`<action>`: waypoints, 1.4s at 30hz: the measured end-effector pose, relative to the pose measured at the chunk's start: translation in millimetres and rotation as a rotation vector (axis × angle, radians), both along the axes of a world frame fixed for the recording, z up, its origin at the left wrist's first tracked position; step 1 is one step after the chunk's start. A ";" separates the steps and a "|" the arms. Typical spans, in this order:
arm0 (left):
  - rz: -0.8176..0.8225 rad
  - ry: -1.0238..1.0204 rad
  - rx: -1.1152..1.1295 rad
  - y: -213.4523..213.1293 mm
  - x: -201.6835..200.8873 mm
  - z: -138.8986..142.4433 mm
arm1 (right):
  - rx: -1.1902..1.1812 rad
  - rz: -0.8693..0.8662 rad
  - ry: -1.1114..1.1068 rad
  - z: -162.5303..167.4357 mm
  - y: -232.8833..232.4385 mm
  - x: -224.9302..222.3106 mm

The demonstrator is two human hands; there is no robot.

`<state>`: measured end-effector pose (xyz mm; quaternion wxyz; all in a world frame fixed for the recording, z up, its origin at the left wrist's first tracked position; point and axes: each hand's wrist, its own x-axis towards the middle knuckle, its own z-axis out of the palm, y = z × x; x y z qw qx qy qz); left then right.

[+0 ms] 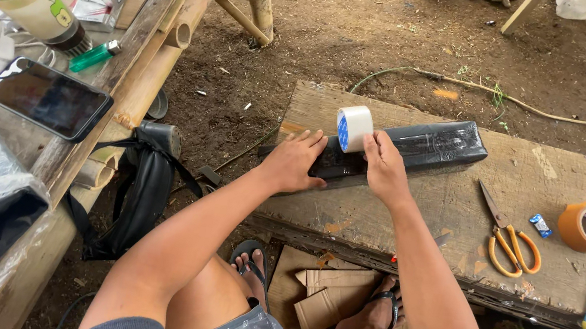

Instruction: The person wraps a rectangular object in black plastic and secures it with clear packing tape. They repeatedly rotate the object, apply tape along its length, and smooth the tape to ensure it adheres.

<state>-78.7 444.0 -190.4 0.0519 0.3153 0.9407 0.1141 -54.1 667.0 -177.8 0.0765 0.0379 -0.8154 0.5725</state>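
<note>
Bare knees nearest, left hand (pixel 295 161) flat on black wrapped package (pixel 416 149), right hand (pixel 382 165) gripping clear tape roll (pixel 353 127)

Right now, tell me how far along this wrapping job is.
Done: the long black parcel is already covered in shiny film. In hand: the left hand pins it to the board while the right hand holds the tape roll against it. Left: the taping.
</note>
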 end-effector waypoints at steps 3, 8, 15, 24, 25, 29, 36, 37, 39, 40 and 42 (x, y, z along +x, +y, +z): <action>0.000 -0.012 -0.031 -0.9 -3.3 2.3 | 0.077 -0.064 -0.045 8.0 -1.8 8.4; 0.000 -0.028 -0.049 0.0 -2.8 4.0 | 0.060 -0.089 -0.125 17.7 0.5 38.3; -0.009 -0.023 -0.062 -0.2 -5.7 0.7 | -0.021 -0.102 -0.148 19.9 6.7 77.2; -0.021 0.000 -0.035 0.2 -6.2 -5.3 | 0.051 -0.159 -0.200 5.8 6.5 87.9; -0.021 0.001 -0.032 0.3 -6.0 -4.9 | 0.075 -0.160 -0.193 4.2 6.7 88.5; -0.021 0.011 -0.003 -1.1 -2.8 -1.0 | 0.162 -0.182 -0.238 -5.7 6.9 88.9; 0.171 -0.091 0.035 26.3 -11.6 7.1 | 0.267 -0.131 -0.279 -16.7 19.4 90.4; 0.163 0.023 0.092 40.9 -16.8 6.8 | 0.271 -0.122 -0.275 -15.4 21.6 90.8; 0.170 0.235 0.228 76.2 -18.4 -0.5 | 0.303 -0.119 -0.335 -11.5 24.1 92.3; 0.195 0.309 0.247 94.4 -17.7 -4.6 | 0.325 -0.106 -0.365 -8.7 24.3 92.7; 0.239 0.468 0.284 125.1 -21.7 -8.1 | 0.287 -0.103 -0.333 -2.2 24.1 95.6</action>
